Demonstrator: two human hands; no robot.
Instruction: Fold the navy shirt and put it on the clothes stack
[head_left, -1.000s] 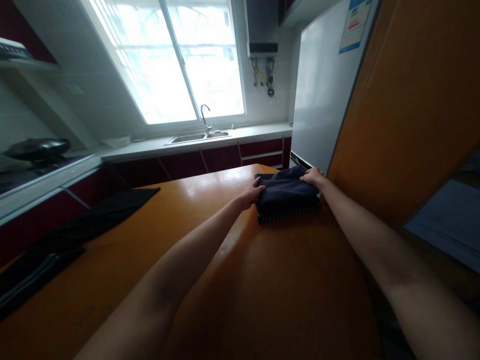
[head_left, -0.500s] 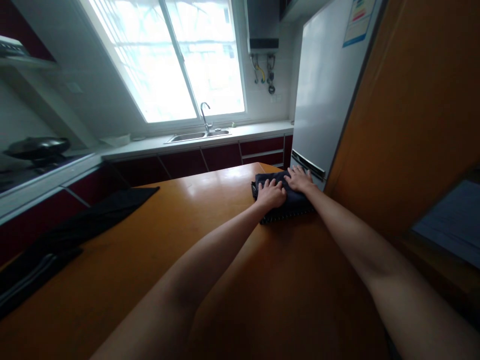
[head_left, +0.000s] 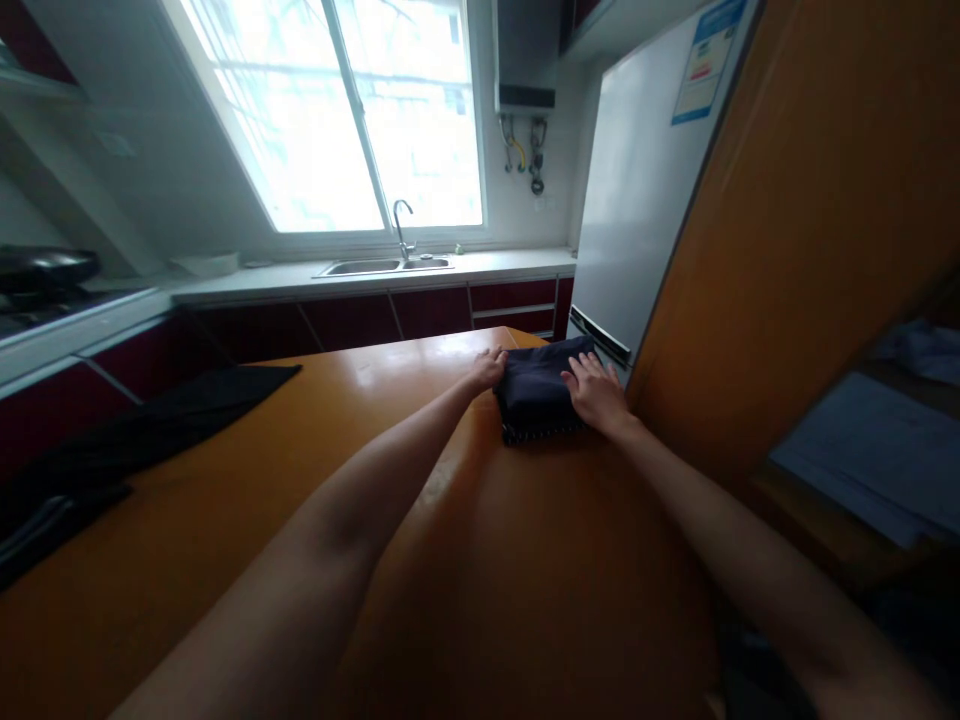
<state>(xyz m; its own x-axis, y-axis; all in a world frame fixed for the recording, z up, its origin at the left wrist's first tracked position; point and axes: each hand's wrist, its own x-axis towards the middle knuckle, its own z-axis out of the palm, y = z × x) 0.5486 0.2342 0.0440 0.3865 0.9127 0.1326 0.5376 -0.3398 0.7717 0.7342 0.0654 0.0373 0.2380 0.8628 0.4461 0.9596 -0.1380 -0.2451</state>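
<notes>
A stack of folded dark clothes (head_left: 536, 385) lies on the wooden table, its lower layer showing a patterned edge at the front. My left hand (head_left: 489, 369) touches the stack's left edge, its fingers stretched along the side of the cloth. Flat on the right part of the stack rests my right hand (head_left: 598, 392), fingers open and pointing away from me. Neither hand lifts the cloth. Another dark garment (head_left: 172, 415), with a pale stripe near its close end, is spread along the table's left edge.
The wooden table (head_left: 480, 540) reaches toward a counter with a sink (head_left: 367, 268). A white fridge (head_left: 626, 190) and a wooden panel (head_left: 795, 220) stand close on the right. Light blue cloth (head_left: 877, 450) lies on a shelf at the right. A pan (head_left: 52, 270) sits at far left.
My left hand has moved left from the top of the stack to its left edge. The right hand stays on the right part. The view has shifted slightly to the right.
</notes>
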